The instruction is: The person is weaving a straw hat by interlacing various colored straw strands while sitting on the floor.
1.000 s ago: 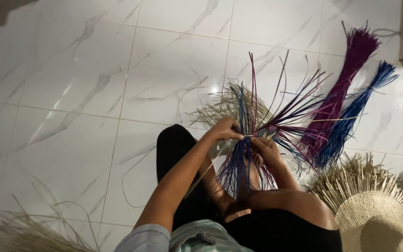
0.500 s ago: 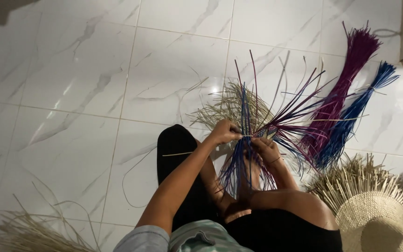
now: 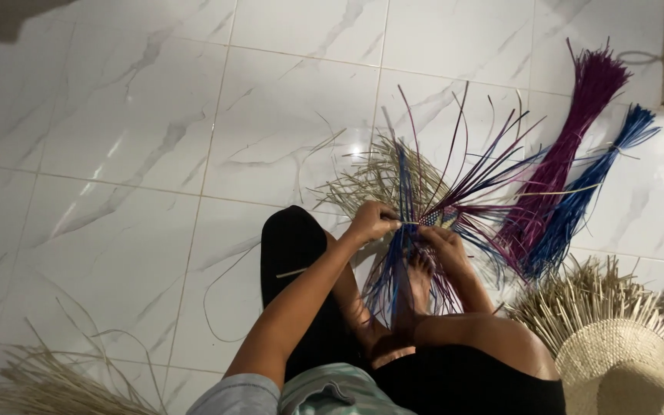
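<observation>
The left hand (image 3: pixel 373 220) pinches blue and purple strips of a small woven piece (image 3: pixel 433 218). The right hand (image 3: pixel 446 242) grips its other side. Both work above the tiled floor (image 3: pixel 132 154).

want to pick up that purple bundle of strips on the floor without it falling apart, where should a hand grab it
Judging by its shape, grip the purple bundle near its narrow upper stretch, just below the flared tip at top right, where the strips look gathered tightly. Come from the upper left side, over bare white tile floor, since the blue bundle lies close along its right side. The lower end fans loose and would likely spill.
</observation>
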